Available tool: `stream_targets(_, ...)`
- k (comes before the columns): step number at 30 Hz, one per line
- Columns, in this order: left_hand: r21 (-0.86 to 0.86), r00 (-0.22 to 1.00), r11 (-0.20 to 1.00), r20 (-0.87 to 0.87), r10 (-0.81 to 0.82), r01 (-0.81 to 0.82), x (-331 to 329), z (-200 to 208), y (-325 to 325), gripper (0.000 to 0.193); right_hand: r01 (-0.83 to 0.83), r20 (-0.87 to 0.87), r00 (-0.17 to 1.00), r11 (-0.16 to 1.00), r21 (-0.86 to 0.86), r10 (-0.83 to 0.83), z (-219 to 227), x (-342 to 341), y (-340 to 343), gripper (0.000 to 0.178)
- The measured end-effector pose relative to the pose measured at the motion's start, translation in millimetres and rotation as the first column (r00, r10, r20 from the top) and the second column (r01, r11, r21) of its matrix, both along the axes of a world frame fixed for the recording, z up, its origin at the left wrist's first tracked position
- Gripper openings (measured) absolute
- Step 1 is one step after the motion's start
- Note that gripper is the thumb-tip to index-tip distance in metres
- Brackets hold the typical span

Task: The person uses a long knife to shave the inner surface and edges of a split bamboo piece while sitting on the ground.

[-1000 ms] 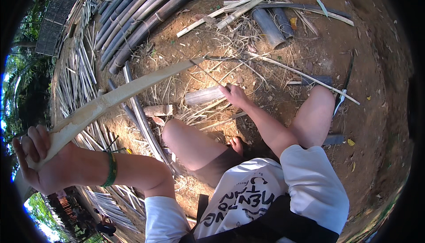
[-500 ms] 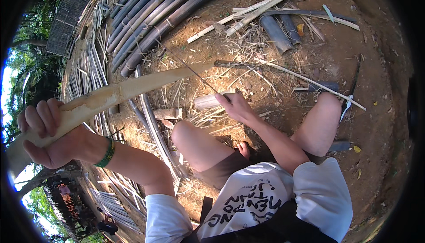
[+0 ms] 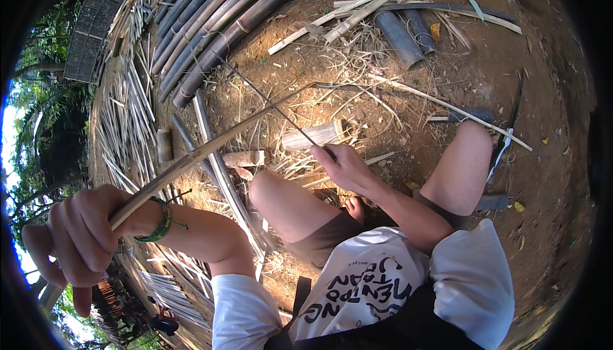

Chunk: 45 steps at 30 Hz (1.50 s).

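A long bamboo strip [image 3: 198, 155] slants up and rightward from my left hand [image 3: 82, 232], whose fingers are wrapped round it. It is seen nearly edge-on, its far end above the littered ground. My right hand [image 3: 345, 168] is closed on the handle of a long knife. Its thin dark blade [image 3: 276, 109] points up and left and crosses the strip in the picture; whether they touch I cannot tell. Just beyond my right hand lies a short, pale bamboo block [image 3: 311, 136]. My bent knees are on either side of my right forearm.
Dark bamboo poles [image 3: 223, 37] lie in a row at the far left, with many split strips [image 3: 121, 117] beside them. Short bamboo sections [image 3: 399, 37] and split lengths [image 3: 383, 7] lie ahead. Another long blade [image 3: 514, 104] is on the ground beyond my right knee.
My left hand has lowered slightly and turned over, rolling the bamboo strip from its broad pale face to its narrow edge. The knife in my right hand has hardly moved.
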<state>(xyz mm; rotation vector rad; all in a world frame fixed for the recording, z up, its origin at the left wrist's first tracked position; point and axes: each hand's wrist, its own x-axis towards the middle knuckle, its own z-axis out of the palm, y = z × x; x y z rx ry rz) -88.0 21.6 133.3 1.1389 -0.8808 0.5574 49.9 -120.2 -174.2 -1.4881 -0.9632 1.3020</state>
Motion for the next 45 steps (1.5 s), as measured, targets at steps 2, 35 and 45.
stream_targets(2,-0.005,1.0,1.0,0.015,0.019,-0.019,1,-4,-5,0.037,-0.009,-0.001,1.0,0.996,0.091,0.009,11,-2,-3,0.048)
stream_targets(35,0.095,0.999,0.994,0.005,-0.048,0.048,-32,6,40,0.034,-0.012,0.178,0.979,0.903,-0.431,0.098,-191,48,65,0.067)
stream_targets(45,0.142,0.832,0.833,-0.087,0.548,-0.534,-41,25,44,0.034,0.167,0.38,0.925,0.883,-0.439,0.015,-256,54,69,0.083)
